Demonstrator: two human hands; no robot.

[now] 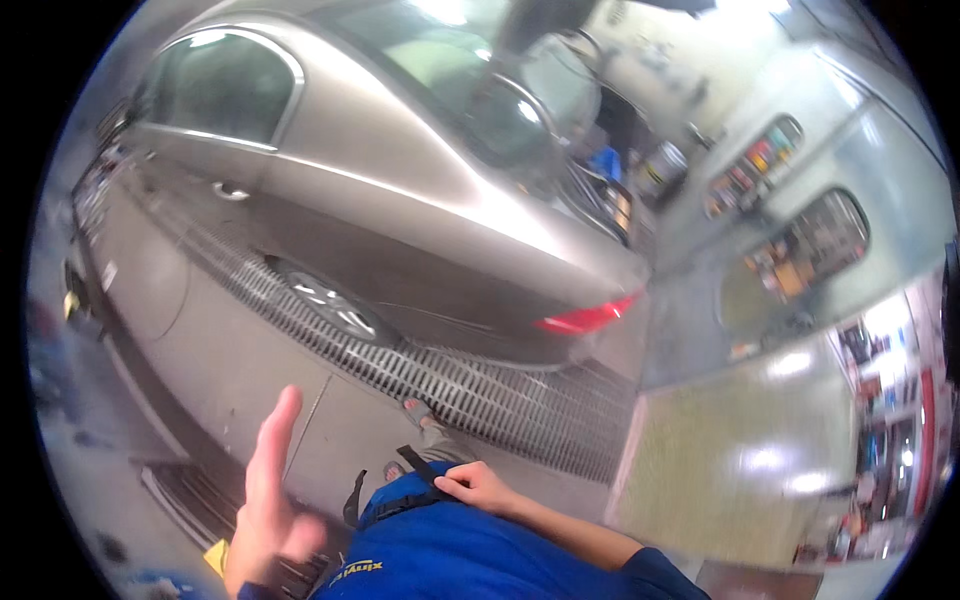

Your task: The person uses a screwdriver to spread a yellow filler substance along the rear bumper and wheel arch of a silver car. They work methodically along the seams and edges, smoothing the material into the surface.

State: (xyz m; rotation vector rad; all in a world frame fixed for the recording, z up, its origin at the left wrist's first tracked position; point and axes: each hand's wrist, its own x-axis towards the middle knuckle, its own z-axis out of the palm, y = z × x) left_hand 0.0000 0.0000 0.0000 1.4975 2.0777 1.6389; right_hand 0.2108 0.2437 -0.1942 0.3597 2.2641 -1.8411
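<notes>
Head camera view: the left hand (272, 505) is raised, fingers stretched away from the body, holding nothing. Apart from it, the right hand (480, 488), forearm angled in from the right, pinches a black strap (420, 468) at the front of a blue garment (450, 545) with yellow lettering (362, 568). Beyond, a brownish-grey car (400, 225) stands over floor grating (510, 405).

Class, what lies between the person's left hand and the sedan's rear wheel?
In the head view, going from the left hand to the rear wheel, a strip of grey floor comes first, then slotted metal grating.
</notes>
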